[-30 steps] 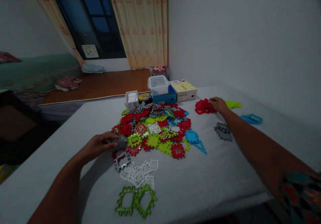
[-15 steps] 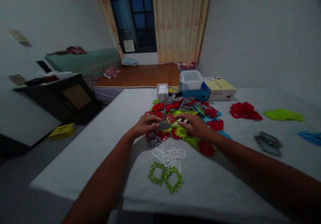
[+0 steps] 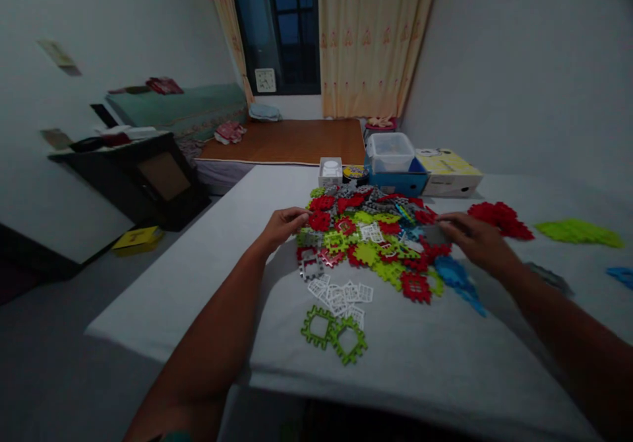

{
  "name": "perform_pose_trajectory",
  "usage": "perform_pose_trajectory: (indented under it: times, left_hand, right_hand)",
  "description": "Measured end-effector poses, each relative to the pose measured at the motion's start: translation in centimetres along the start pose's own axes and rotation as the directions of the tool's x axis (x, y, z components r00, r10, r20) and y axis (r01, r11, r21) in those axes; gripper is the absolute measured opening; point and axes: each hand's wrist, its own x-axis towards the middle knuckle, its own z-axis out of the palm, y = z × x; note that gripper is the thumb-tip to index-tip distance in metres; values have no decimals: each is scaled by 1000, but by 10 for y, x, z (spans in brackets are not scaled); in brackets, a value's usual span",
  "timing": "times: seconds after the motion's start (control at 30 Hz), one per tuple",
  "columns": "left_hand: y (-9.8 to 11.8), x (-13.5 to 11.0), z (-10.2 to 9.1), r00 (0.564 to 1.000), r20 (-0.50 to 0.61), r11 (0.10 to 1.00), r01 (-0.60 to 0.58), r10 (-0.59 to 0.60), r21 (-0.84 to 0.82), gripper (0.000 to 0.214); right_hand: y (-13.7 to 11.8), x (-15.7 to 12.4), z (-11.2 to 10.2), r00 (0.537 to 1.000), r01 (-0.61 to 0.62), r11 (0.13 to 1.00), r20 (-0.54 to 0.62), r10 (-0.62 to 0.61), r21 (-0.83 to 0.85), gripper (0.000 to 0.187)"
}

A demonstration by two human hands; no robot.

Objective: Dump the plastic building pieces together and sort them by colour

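My left hand (image 3: 284, 225) is at the left edge of a mixed pile of plastic gear-edged building pieces. Its thumb and fingers are closed, their tips beside a red toothed piece (image 3: 319, 220); whether they grip anything is unclear. Over the pile's right side, my right hand (image 3: 472, 234) pinches a flat grey piece (image 3: 435, 235). Among the heap lie lime-green pieces (image 3: 366, 254), a red window-like square (image 3: 416, 286) and blue pieces (image 3: 459, 284). White lattice inserts (image 3: 339, 298) lie in front, with two green square frames (image 3: 349, 340) nearer me.
Separate groups of red pieces (image 3: 500, 219), green pieces (image 3: 578, 232), grey pieces (image 3: 548, 277) and blue pieces (image 3: 622, 276) lie to the right. Behind the pile stand a small white box (image 3: 330, 173), a clear tub (image 3: 390, 153) in a blue box (image 3: 398, 183), and a yellow-white carton (image 3: 451, 173).
My right hand has moved right, away from my left, and now has the grey piece that was between both hands. My left hand has shifted slightly up to the pile's edge. The camera view has shifted.
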Motion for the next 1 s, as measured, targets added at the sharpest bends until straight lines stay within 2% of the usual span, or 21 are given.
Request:
perform_pose_trajectory:
  times: [0.1,0.17,0.23,0.33,0.4,0.47,0.53,0.63,0.77,0.9,1.0]
  left_hand:
    - [-3,-1,-18,974,218,994,30,-53,105,35]
    - [-3,-3,-25,932,356,986,8,-67,166,32]
    - [-2,-4,-27,921,386,979,-37,-43,199,29]
    - [-3,-2,-21,955,296,970,-102,33,220,24]
    - [-5,0,-13,973,204,961,-157,111,226,22]
    - [-6,2,-4,963,169,940,-248,212,235,20]
    - [-6,2,5,925,234,899,-354,298,256,18]
    - [-5,2,10,858,399,825,-462,322,326,16]
    - [-6,1,12,860,404,719,-492,312,491,29]
    - [-8,0,22,826,449,645,-553,341,528,42]
    - [-10,0,24,826,459,603,-556,327,571,35]
  right_hand:
    - [84,-23,-50,985,-165,961,-86,149,-224,38]
    - [129,-42,-73,966,-253,910,-36,255,-328,44]
    - [158,-58,-86,953,-291,890,-21,304,-351,45]
    - [171,-70,-89,938,-326,858,-21,346,-396,45]
    - [165,-68,-88,933,-331,836,-21,358,-438,48]
    - [150,-62,-86,944,-307,827,-41,328,-470,48]
    - [130,-52,-83,966,-253,837,-77,247,-486,43]
    - [89,-37,-67,994,-103,880,-88,70,-463,35]
    - [28,-17,-21,994,107,949,57,-94,-295,31]
    - [-22,0,33,935,324,931,209,-287,-171,30]
    - [-46,17,60,896,411,900,251,-368,-148,26]
